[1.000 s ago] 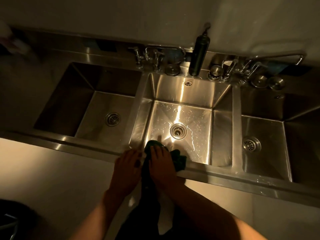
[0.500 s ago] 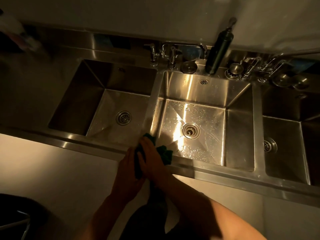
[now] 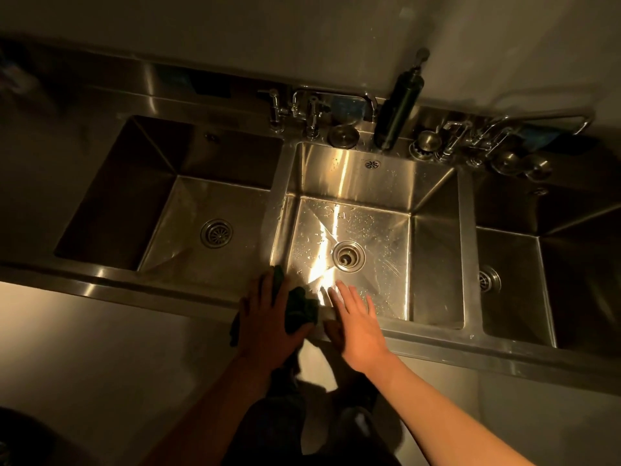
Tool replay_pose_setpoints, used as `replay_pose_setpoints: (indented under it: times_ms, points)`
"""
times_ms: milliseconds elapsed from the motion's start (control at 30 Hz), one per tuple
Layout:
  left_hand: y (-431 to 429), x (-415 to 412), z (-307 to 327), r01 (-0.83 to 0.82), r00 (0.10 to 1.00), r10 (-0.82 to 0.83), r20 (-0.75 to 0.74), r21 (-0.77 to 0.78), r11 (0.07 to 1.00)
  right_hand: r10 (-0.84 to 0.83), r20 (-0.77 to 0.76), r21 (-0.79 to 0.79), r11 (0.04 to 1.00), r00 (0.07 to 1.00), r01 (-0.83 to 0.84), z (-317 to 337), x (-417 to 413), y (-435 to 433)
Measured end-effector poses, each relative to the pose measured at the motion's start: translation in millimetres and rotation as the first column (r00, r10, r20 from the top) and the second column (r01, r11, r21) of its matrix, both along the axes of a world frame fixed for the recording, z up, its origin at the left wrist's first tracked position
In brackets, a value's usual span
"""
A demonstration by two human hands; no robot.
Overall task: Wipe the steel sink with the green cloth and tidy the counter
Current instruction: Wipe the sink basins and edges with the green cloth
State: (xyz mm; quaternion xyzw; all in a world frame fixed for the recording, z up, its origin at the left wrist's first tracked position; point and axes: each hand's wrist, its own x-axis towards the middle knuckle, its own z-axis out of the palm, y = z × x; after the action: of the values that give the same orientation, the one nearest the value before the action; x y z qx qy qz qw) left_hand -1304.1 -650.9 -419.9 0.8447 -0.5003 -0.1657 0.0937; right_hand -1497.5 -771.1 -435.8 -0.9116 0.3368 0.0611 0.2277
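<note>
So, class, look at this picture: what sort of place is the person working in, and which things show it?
Probably a commercial kitchen's dishwashing area. A long steel sink has three basins side by side, two wall-side taps stand behind them, and a dark pump bottle stands on the back ledge.

You have open room in the middle basin (image 3: 369,183): only the drain (image 3: 348,256) sits in its floor. At its near left corner the green cloth (image 3: 300,309) blocks the rim. Along the back ledge, the faucet (image 3: 311,109), dark bottle (image 3: 398,109) and round stoppers (image 3: 342,136) crowd the way.
</note>
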Motion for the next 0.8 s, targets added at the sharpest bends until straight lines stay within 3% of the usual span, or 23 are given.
replay_pose_setpoints:
  times_ms: [133, 467, 800]
  points:
    - [1.9, 2.6, -9.4, 0.071, 0.997, -0.072, 0.032, 0.029, 0.997, -0.078, 0.007, 0.14, 0.987, 0.997, 0.077, -2.9, -0.6, 1.3]
    - [3.8, 44.2, -19.7, 0.116, 0.991, -0.109, 0.072, -0.097, 0.989, -0.058, -0.096, -0.166, 0.985, 0.994, 0.042, -18.8, 8.2, 4.1]
    - [-56.2, 94.1, -25.3, 0.221, 0.975, -0.218, 0.042, -0.123, 0.967, -0.187, -0.205, -0.134, 0.978, 0.961, 0.161, -22.7, 22.5, 3.4]
